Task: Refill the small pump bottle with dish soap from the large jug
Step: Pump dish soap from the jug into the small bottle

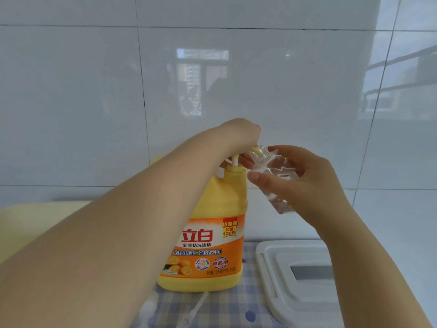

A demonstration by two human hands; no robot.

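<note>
The dish soap jug stands on a checked cloth before the tiled wall. A lid lies to its right. The removed pump lies on the cloth before the jug. The small bottle is held tilted in the air, right of the jug's pump head, mouth against the nozzle.

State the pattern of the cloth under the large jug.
Blue and white checks on the cloth, seen in the head view.

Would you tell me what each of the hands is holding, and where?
Right hand grips the small clear bottle around its body. Left hand presses the jug's pump head; its grip is hidden.
</note>
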